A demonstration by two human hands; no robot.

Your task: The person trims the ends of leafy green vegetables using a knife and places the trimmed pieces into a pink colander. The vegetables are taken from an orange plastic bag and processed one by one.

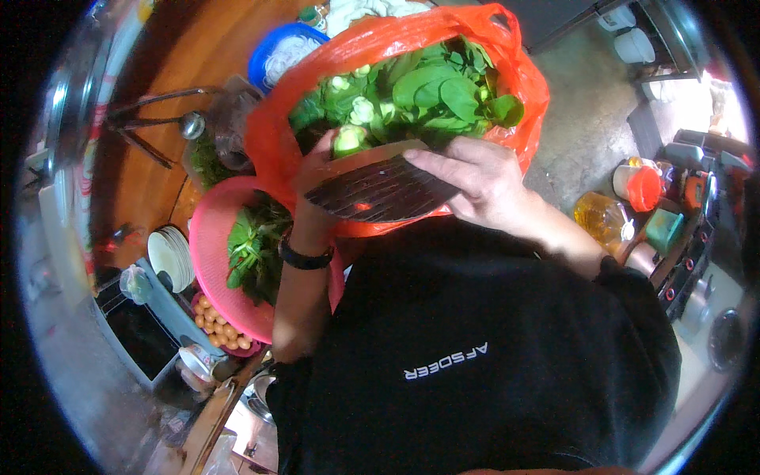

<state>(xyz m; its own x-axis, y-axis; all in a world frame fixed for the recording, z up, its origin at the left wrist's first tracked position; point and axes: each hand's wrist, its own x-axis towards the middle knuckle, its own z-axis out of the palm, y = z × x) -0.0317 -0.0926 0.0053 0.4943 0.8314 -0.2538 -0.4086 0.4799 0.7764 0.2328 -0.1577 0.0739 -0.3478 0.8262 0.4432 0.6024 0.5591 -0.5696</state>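
Observation:
An orange-red plastic bag [532, 113] gapes in front of me, full of leafy greens [424, 89] with pale stem ends. Over its near edge lies a dark, curved, ribbed object [380, 190], whose exact kind I cannot tell. The fingers of my right hand [484, 175] grip its right end, the index finger lying along the upper edge. My left hand [320, 155] is at the bag's left side beside a pale green stem base [350, 139]; most of it is hidden behind the dark object, so its hold is unclear. A black band circles the left wrist.
On the left stand a pink basket [205, 237] with greens, eggs [219, 326] in a container, stacked plates [169, 259] and a metal rack [142, 123]. A blue bowl [256, 62] sits behind the bag. An oil bottle [597, 219] and a red-lidded jar [642, 188] are at right.

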